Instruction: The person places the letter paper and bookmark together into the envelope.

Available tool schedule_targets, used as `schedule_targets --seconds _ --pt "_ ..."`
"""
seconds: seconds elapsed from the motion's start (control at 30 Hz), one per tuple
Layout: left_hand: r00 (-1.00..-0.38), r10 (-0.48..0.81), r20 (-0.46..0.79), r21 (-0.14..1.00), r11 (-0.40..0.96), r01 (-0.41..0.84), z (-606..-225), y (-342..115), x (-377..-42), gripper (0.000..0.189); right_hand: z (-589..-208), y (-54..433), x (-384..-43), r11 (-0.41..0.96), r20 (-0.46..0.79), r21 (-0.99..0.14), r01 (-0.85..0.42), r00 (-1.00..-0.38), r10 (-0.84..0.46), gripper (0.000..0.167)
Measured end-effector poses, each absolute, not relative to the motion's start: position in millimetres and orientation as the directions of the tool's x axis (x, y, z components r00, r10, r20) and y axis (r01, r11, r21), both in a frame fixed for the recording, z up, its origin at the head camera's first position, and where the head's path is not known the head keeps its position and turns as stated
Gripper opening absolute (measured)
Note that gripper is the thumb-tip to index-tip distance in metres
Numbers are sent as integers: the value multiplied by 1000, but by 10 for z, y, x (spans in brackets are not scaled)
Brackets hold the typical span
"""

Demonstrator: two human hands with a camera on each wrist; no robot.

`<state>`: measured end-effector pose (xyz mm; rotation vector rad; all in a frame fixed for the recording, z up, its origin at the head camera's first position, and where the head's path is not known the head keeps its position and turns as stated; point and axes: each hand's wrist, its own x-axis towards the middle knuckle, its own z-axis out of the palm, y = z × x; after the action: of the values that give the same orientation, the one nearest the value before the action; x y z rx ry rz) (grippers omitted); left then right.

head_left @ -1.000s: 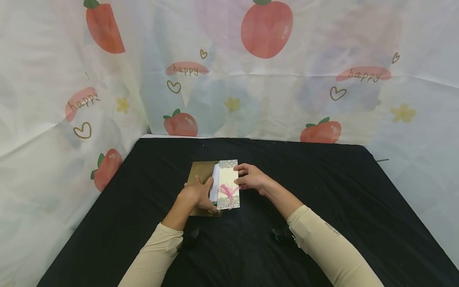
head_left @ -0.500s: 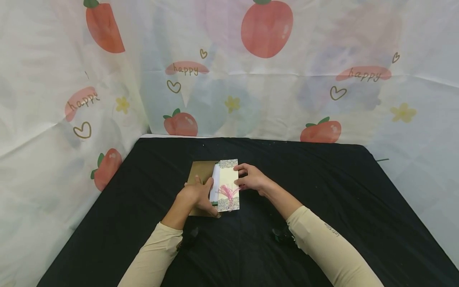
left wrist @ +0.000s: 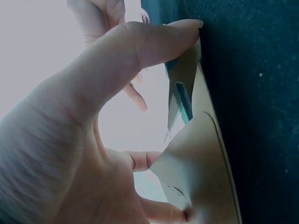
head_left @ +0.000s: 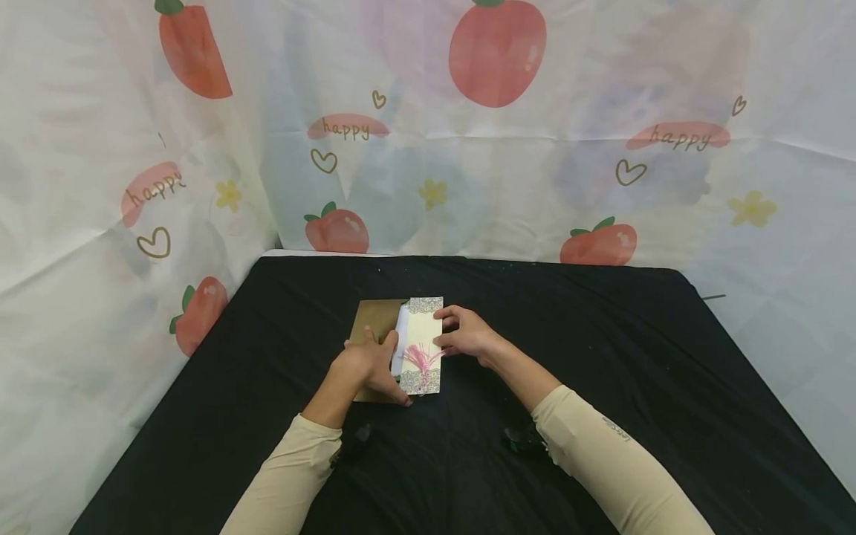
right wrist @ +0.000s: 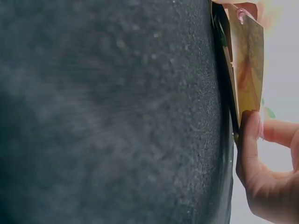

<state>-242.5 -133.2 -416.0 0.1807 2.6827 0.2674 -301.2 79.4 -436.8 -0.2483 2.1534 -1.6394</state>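
Note:
A brown paper envelope (head_left: 377,316) lies on the black cloth, and my left hand (head_left: 357,368) grips it across its right part. In the left wrist view the thumb is at one end of the envelope's mouth (left wrist: 201,154), which gapes, and the fingers press farther along. Inside shows something white (head_left: 400,342) with a green edge (left wrist: 183,101). My right hand (head_left: 470,334) pinches the right edge of a cream bookmark (head_left: 423,327) with lace-patterned ends and a pink tassel (head_left: 421,358). The bookmark's left edge overlaps the white thing at the mouth.
Black cloth (head_left: 568,357) covers the table. Behind and to the left hang white curtains (head_left: 401,186) printed with fruit and hearts. Dark wrist-camera mounts (head_left: 524,440) sit under the forearms.
The bookmark first shifted slightly toward me, then left, closer to the envelope's mouth. My right hand moved slightly left with it. The left hand and envelope have stayed almost still.

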Motion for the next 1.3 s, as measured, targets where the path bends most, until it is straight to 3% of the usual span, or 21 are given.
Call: schedule_targets --seconds 0.87,1.3 --pt "-892 165 -421 180 979 96 -4151 -1303 -2446 122 -4259 846 -3022 349 -221 -933 83 -899 -377 52" --pt "-888 154 -434 168 982 88 -4173 -1296 -2438 122 -4305 822 -3049 307 -250 -944 124 -874 -416 50"
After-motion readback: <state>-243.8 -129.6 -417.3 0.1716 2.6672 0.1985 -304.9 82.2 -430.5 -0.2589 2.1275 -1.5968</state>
